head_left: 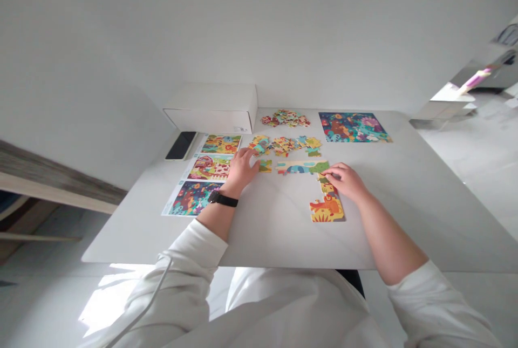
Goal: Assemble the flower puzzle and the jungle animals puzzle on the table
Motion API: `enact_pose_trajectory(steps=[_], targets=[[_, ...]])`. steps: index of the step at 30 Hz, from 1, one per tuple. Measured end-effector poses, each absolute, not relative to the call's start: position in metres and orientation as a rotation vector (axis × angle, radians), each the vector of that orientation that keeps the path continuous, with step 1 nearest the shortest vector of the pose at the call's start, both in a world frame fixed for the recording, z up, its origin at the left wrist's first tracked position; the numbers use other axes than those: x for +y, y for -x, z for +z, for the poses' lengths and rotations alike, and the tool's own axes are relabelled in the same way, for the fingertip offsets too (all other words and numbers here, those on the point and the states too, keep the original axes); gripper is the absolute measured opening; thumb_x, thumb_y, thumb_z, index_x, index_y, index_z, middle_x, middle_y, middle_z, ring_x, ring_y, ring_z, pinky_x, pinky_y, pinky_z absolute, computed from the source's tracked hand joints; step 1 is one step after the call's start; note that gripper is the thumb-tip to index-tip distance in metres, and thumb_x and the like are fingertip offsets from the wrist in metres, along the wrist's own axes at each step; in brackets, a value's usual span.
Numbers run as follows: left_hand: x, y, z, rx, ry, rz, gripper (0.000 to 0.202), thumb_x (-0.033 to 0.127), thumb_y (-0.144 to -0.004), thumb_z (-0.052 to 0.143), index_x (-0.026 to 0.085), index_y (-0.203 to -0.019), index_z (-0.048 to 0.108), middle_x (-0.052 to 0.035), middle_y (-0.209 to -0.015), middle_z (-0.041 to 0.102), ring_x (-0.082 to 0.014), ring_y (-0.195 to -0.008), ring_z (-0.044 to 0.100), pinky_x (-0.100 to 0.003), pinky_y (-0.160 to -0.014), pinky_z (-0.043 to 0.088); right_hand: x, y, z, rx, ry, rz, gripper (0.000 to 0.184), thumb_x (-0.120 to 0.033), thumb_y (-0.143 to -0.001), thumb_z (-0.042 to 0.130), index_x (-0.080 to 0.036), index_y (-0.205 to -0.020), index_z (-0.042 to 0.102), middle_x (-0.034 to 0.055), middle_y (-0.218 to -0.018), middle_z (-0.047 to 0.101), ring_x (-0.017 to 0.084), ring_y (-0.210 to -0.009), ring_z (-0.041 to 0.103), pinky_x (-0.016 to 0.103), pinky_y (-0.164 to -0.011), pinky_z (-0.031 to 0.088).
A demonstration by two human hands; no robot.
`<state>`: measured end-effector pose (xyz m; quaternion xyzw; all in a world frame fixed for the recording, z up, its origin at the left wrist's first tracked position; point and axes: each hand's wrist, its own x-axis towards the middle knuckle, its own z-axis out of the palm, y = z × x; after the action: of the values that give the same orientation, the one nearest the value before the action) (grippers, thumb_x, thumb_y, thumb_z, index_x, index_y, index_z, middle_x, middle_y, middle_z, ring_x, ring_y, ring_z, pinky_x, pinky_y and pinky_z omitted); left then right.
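A partly joined jigsaw puzzle (297, 168) forms a corner shape, with a top strip and a right side running down to an orange lion section (327, 207). My right hand (346, 179) is at its upper right corner, fingers pinched on a puzzle piece whose outline is mostly hidden. My left hand (244, 169) rests at the left end of a loose pile of puzzle pieces (283, 145), thumb and fingers apart. A single green and yellow puzzle piece (265, 166) lies just right of the left thumb. Partly under the left hand is the picture sheet (182, 189).
A white box (210, 113) stands against the wall, with a phone (181, 145) in front of its left side. Another pile of pieces (285, 117) lies at the back. A finished dark blue puzzle (354, 127) lies at the back right of the white table (279, 234).
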<state>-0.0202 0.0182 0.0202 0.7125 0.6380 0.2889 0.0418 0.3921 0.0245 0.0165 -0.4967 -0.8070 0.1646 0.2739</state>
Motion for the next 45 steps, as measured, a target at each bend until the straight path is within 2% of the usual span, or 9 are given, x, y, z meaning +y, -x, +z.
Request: enact_pose_trajectory(steps=[5, 12, 20, 25, 31, 34, 39, 43, 45], targets=[[0.03, 0.021, 0.012, 2.048, -2.093, 0.758, 0.046, 0.036, -0.1, 0.061, 0.021, -0.143, 0.068, -0.0166, -0.159, 0.061, -0.0388, -0.153, 0.049, -0.059, -0.129, 0.037, 0.023, -0.392, 0.017, -2.16, 1.329, 0.456, 0.023, -0.032, -0.098, 0.065, -0.029, -0.103, 0.087, 0.0088, -0.104, 0.075, 0.027, -0.1, 0.073, 0.044, -0.098, 0.059], [0.027, 0.014, 0.013, 1.99, -2.198, 0.709, 0.04, 0.037, -0.102, 0.061, 0.027, -0.138, 0.076, -0.0127, -0.151, 0.067, -0.0351, -0.145, 0.056, -0.058, -0.128, 0.039, 0.025, -0.393, 0.015, -2.157, 1.328, 0.463, 0.023, -0.033, -0.098, 0.065, -0.028, -0.104, 0.087, 0.0088, -0.105, 0.076, 0.027, -0.101, 0.073, 0.043, -0.099, 0.058], [0.009, 0.002, 0.03, 2.06, -2.214, 0.445, 0.04, 0.046, -0.105, 0.063, 0.038, -0.143, 0.075, -0.0082, -0.155, 0.06, -0.0322, -0.142, 0.057, -0.052, -0.13, 0.036, 0.027, -0.394, 0.012, -2.165, 1.323, 0.448, 0.023, -0.035, -0.099, 0.065, -0.027, -0.104, 0.086, 0.0082, -0.105, 0.074, 0.025, -0.099, 0.072, 0.041, -0.097, 0.058], [0.002, -0.001, 0.035, 2.095, -2.232, 0.366, 0.042, 0.048, -0.107, 0.059, 0.04, -0.146, 0.072, -0.009, -0.156, 0.06, -0.0332, -0.145, 0.053, -0.055, -0.129, 0.035, 0.029, -0.395, 0.009, -2.175, 1.328, 0.434, 0.021, -0.032, -0.098, 0.066, -0.028, -0.104, 0.085, 0.0086, -0.106, 0.074, 0.026, -0.099, 0.072, 0.043, -0.098, 0.058], [-0.005, -0.003, 0.045, 2.211, -2.185, 0.284, 0.063, 0.047, -0.105, 0.059, 0.029, -0.165, 0.052, -0.0177, -0.144, 0.066, -0.0381, -0.139, 0.056, -0.061, -0.125, 0.035, 0.027, -0.395, 0.009, -2.204, 1.311, 0.427, 0.021, -0.032, -0.097, 0.067, -0.027, -0.108, 0.085, 0.009, -0.108, 0.074, 0.027, -0.101, 0.072, 0.043, -0.1, 0.058], [-0.008, -0.003, 0.052, 2.256, -2.152, 0.203, 0.058, 0.047, -0.104, 0.058, 0.026, -0.158, 0.061, -0.0193, -0.137, 0.068, -0.0398, -0.133, 0.061, -0.063, -0.123, 0.035, 0.025, -0.395, 0.01, -2.215, 1.296, 0.419, 0.022, -0.033, -0.098, 0.066, -0.027, -0.109, 0.084, 0.0091, -0.108, 0.074, 0.027, -0.102, 0.072, 0.043, -0.101, 0.058], [-0.011, 0.0, 0.058, 2.255, -2.177, 0.098, 0.047, 0.047, -0.105, 0.057, 0.032, -0.147, 0.072, -0.0181, -0.135, 0.068, -0.04, -0.128, 0.064, -0.066, -0.121, 0.036, 0.024, -0.394, 0.013, -2.228, 1.301, 0.426, 0.021, -0.032, -0.098, 0.067, -0.027, -0.11, 0.084, 0.0095, -0.109, 0.073, 0.027, -0.103, 0.072, 0.044, -0.101, 0.058], [-0.01, 0.008, 0.052, 2.19, -2.215, 0.116, 0.045, 0.047, -0.105, 0.058, 0.033, -0.144, 0.074, -0.0166, -0.132, 0.069, -0.0387, -0.124, 0.065, -0.06, -0.116, 0.046, 0.024, -0.394, 0.013, -2.236, 1.293, 0.429, 0.021, -0.032, -0.099, 0.066, -0.027, -0.11, 0.083, 0.0093, -0.11, 0.073, 0.027, -0.105, 0.072, 0.044, -0.102, 0.058], [-0.007, 0.012, 0.046, 2.151, -2.242, 0.17, 0.044, 0.045, -0.105, 0.059, 0.032, -0.144, 0.074, -0.0163, -0.14, 0.067, -0.0384, -0.13, 0.062, -0.056, -0.116, 0.048, 0.024, -0.393, 0.013, -2.235, 1.297, 0.425, 0.02, -0.032, -0.098, 0.066, -0.027, -0.109, 0.083, 0.0092, -0.109, 0.073, 0.027, -0.105, 0.072, 0.044, -0.102, 0.058]])
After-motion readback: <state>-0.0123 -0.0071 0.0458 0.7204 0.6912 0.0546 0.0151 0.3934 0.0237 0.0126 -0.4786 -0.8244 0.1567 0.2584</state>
